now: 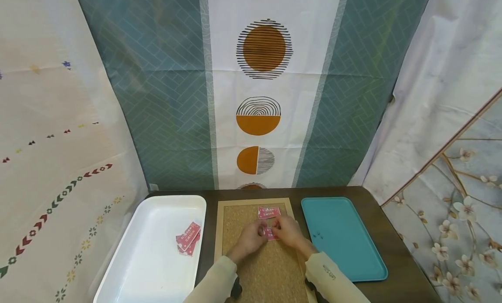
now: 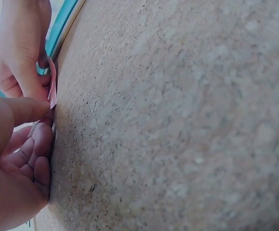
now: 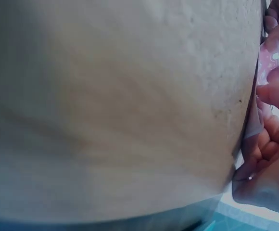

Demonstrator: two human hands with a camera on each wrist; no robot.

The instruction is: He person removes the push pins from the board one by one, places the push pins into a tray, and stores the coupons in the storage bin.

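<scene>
A red paper coupon [image 1: 271,233] with white print lies on the cork board [image 1: 270,272], partly covered by both hands. At its left edge, my left hand [image 1: 251,237] pinches it between thumb and finger; the left wrist view shows the coupon [image 2: 53,91] tilted up slightly from the cork. My right hand [image 1: 289,231] has thumb and finger at the coupon's right side, seeming to pinch it, as the right wrist view shows the coupon [image 3: 265,65] by the fingertips. Just above lies a second red coupon [image 1: 269,212], flat on the board.
On the left stands a white tray [image 1: 137,250] with overlapping red coupons [image 1: 189,238] near its right side. A teal tray [image 1: 345,233] at the right holds several tiny dark pieces [image 1: 318,236], too small to identify. Dark wooden table [image 1: 400,250] and hanging cloths [image 1: 168,98] surround them.
</scene>
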